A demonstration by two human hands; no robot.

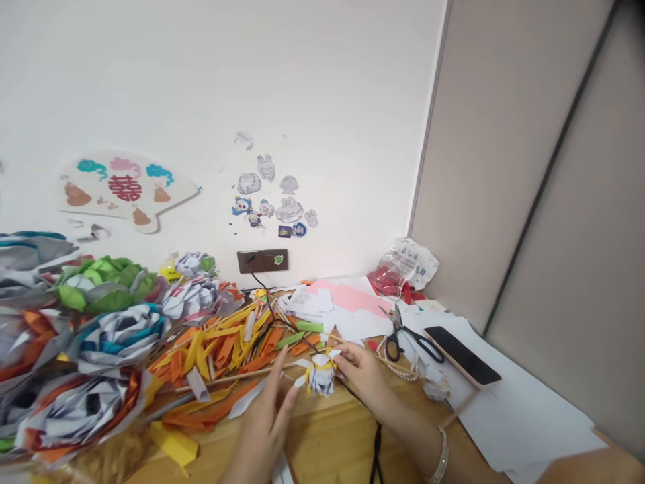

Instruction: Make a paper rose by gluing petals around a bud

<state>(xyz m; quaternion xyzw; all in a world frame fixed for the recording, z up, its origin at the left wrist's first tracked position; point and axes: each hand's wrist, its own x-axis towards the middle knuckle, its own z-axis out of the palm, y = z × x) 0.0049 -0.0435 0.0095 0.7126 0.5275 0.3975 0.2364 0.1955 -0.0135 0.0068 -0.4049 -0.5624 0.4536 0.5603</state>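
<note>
Soft, diffuse light brightens the white wall (327, 81) (the grey panels (484, 134) at right look dimmer), while the paper flowers (75, 410) at near left appear blurred and stretched toward the edge.

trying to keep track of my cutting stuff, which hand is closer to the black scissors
Right. The right hand is at the small paper flower, just left of and below the scissors in view; the left hand is farther left, across the flower.

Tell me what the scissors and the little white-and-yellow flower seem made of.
The scissors: probably metal blades, thin and grey, with smooth black handles, likely plastic. The little flower: matte, most likely paper, given its flat, folded strips, though fabric isn't ruled out.
</note>
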